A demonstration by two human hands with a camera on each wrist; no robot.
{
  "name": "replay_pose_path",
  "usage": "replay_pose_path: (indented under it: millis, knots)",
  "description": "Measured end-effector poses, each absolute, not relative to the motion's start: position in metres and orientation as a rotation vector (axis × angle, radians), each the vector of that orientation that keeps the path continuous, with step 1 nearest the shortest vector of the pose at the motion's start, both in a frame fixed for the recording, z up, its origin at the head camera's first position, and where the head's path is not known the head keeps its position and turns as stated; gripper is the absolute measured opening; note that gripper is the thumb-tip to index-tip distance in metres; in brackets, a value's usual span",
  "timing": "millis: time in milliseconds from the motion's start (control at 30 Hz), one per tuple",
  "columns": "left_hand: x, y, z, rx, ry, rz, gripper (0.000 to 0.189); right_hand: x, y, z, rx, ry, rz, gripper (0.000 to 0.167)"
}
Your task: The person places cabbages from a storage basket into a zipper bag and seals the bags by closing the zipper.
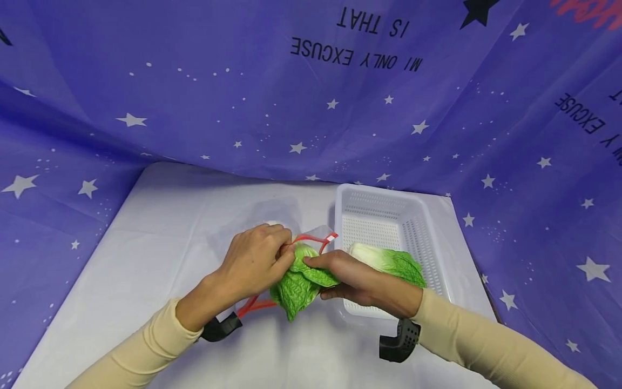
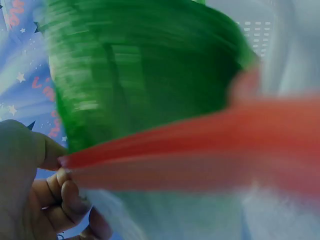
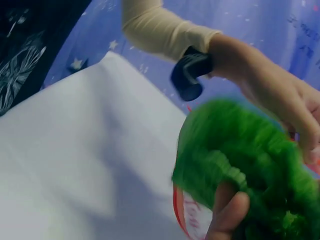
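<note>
A left hand (image 1: 255,256) pinches the red edge (image 1: 255,306) of a clear bag (image 1: 277,208) between its thumb and fingers. A right hand (image 1: 352,278) grips a green cabbage (image 1: 296,292), with its thumb on top of the leaves. The cabbage is between the two hands, over the middle of the white table (image 1: 112,292), at the mouth of the bag. Its green leaves point to the near side and its pale end points to the far side. The red edge shows both far right and near left of the cabbage, and a small white piece (image 1: 332,237) sits at its right end. In the left wrist view the red edge runs across the front of the cabbage, but it is blurry, so I cannot tell how deep the cabbage goes in. On the right is a white basket (image 1: 384,190) with holes, and another cabbage (image 1: 389,262) lies in it, partly behind the right arm. Both arms have cream sleeves (image 1: 141,340) and a black thing (image 1: 400,341) at the wrist. A purple cloth (image 1: 194,119) with white stars and upside-down words hangs on the far side.
</note>
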State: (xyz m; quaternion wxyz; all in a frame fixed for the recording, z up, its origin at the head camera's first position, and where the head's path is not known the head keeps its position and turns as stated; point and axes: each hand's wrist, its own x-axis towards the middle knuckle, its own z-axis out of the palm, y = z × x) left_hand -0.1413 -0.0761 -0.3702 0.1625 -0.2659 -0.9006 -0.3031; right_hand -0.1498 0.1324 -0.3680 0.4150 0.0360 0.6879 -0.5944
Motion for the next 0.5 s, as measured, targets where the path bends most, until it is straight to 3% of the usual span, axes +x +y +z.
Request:
replay_pose_path:
  millis: [133,367,500]
  knots:
    - [-0.139,-0.072,-0.371,-0.817,-2.564,-0.861,0.028,-0.146,0.130,-0.378,-0.001,1.800,-1.544,0.038]
    - [-0.138,-0.072,-0.373,-0.804,-2.570,-0.888,0.027,-0.147,0.126,-0.389,-0.149,2.060,-1.538,0.068]
    - [-0.141,-0.078,-0.373,-0.721,-2.562,-0.913,0.023,-0.151,0.133,-0.387,-0.237,2.283,-1.387,0.052]
